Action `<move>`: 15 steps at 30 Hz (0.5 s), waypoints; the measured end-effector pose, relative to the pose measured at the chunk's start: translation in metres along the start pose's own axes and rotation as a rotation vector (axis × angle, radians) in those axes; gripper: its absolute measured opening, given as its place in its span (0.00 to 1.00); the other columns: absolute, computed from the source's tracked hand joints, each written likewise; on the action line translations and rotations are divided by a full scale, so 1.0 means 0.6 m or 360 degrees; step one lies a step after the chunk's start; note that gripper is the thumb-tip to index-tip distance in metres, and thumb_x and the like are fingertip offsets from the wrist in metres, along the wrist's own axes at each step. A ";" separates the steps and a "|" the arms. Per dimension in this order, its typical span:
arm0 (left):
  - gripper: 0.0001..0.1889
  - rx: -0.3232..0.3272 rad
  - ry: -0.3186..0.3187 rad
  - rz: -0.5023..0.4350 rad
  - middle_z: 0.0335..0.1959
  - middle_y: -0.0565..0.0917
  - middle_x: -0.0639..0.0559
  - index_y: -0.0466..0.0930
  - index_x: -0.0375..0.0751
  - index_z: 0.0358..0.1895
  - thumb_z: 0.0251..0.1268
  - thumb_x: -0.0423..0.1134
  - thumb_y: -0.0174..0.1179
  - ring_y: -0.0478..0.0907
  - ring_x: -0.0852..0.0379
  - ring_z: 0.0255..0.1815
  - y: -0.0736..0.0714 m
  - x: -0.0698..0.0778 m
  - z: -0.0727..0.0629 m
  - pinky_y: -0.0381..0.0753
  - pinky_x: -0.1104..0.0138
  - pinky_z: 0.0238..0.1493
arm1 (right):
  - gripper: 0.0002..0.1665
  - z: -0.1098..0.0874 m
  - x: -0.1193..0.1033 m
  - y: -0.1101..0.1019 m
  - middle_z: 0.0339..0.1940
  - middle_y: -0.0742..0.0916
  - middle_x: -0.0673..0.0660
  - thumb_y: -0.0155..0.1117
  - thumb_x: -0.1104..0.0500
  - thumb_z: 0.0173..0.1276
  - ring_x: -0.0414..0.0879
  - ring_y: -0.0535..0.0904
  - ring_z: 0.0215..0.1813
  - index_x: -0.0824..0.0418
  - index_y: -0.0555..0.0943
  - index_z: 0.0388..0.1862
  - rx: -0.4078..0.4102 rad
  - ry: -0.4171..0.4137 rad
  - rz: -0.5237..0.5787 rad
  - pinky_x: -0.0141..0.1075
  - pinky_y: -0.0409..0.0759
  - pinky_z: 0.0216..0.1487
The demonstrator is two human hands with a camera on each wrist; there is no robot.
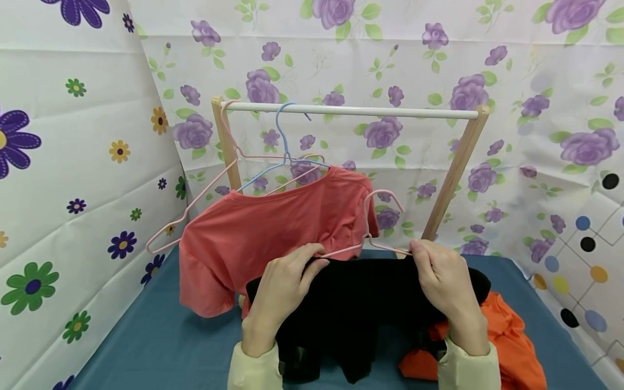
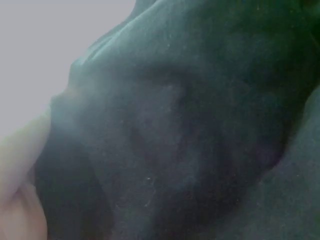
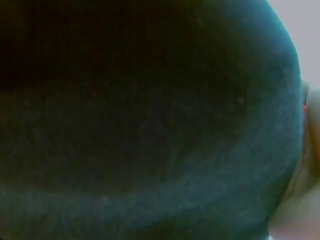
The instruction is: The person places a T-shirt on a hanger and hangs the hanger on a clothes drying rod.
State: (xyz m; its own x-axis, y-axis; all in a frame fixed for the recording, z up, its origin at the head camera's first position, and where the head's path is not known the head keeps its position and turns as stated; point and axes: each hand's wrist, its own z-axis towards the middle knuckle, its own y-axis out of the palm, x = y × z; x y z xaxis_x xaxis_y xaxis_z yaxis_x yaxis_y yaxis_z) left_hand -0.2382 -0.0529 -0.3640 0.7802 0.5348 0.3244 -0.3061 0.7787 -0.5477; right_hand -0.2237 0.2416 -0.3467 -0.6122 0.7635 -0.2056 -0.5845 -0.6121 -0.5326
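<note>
A black top [image 1: 351, 303] hangs between both hands in the head view, spread over a pink hanger [image 1: 366, 216] whose hook and upper arms rise out of its neckline. My left hand [image 1: 285, 287] pinches the top's left edge by the neckline, thumb in front. On the other side, my right hand [image 1: 446, 273] grips the neckline where the hanger's right arm enters the cloth. Dark fabric [image 2: 165, 140] fills most of the left wrist view, with fingers [image 2: 22, 155] at its left edge. The right wrist view is likewise mostly dark cloth [image 3: 140, 140].
Behind the hands stands a rack with a white bar [image 1: 361, 111] and wooden legs. A coral T-shirt [image 1: 273, 227] hangs there on a blue hanger [image 1: 285, 135], with another pink hanger [image 1: 195, 200] at the bar's left end. Orange clothing [image 1: 512, 341] lies on the blue tabletop [image 1: 161, 336].
</note>
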 end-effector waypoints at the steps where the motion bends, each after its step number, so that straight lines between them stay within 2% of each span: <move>1: 0.09 0.0002 -0.0001 0.0001 0.36 0.81 0.61 0.80 0.49 0.49 0.70 0.44 0.60 0.72 0.66 0.23 -0.001 0.000 0.000 0.76 0.69 0.29 | 0.25 0.000 0.001 -0.001 0.17 0.60 0.42 0.48 0.60 0.79 0.37 0.57 0.18 0.49 0.62 0.17 0.0000 0.0006 -0.0017 0.33 0.57 0.24; 6: 0.10 0.0026 -0.0027 0.0001 0.38 0.83 0.60 0.79 0.49 0.50 0.69 0.44 0.61 0.69 0.65 0.20 -0.007 -0.003 -0.001 0.75 0.70 0.26 | 0.26 -0.002 0.004 -0.004 0.16 0.59 0.42 0.49 0.59 0.78 0.37 0.55 0.17 0.49 0.61 0.16 -0.0001 0.0029 -0.0087 0.33 0.55 0.21; 11: 0.12 0.0043 -0.0079 0.0012 0.40 0.85 0.57 0.79 0.49 0.52 0.68 0.44 0.62 0.72 0.65 0.21 -0.014 -0.008 -0.004 0.77 0.68 0.28 | 0.27 -0.003 0.005 -0.005 0.15 0.58 0.42 0.50 0.57 0.78 0.36 0.53 0.16 0.48 0.60 0.15 0.0035 0.0031 -0.0142 0.32 0.52 0.19; 13: 0.14 0.0054 -0.0097 0.0027 0.37 0.85 0.57 0.78 0.48 0.53 0.67 0.45 0.64 0.71 0.66 0.20 -0.018 -0.011 -0.006 0.76 0.68 0.27 | 0.27 -0.003 0.005 -0.005 0.15 0.58 0.42 0.51 0.56 0.78 0.36 0.53 0.16 0.48 0.60 0.14 0.0059 0.0025 -0.0155 0.32 0.52 0.19; 15: 0.16 0.0065 -0.0114 0.0053 0.27 0.81 0.61 0.78 0.47 0.53 0.65 0.46 0.65 0.66 0.67 0.16 -0.022 -0.014 -0.008 0.72 0.69 0.24 | 0.28 -0.003 0.006 -0.004 0.14 0.58 0.43 0.52 0.56 0.77 0.36 0.53 0.15 0.48 0.60 0.14 0.0071 0.0024 -0.0168 0.33 0.52 0.19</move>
State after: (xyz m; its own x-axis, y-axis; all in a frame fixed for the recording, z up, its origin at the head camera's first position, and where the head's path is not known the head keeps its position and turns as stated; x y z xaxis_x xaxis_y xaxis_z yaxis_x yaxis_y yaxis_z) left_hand -0.2381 -0.0689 -0.3631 0.7289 0.5814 0.3616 -0.3541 0.7721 -0.5276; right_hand -0.2237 0.2461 -0.3474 -0.5381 0.8270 -0.1627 -0.6687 -0.5364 -0.5148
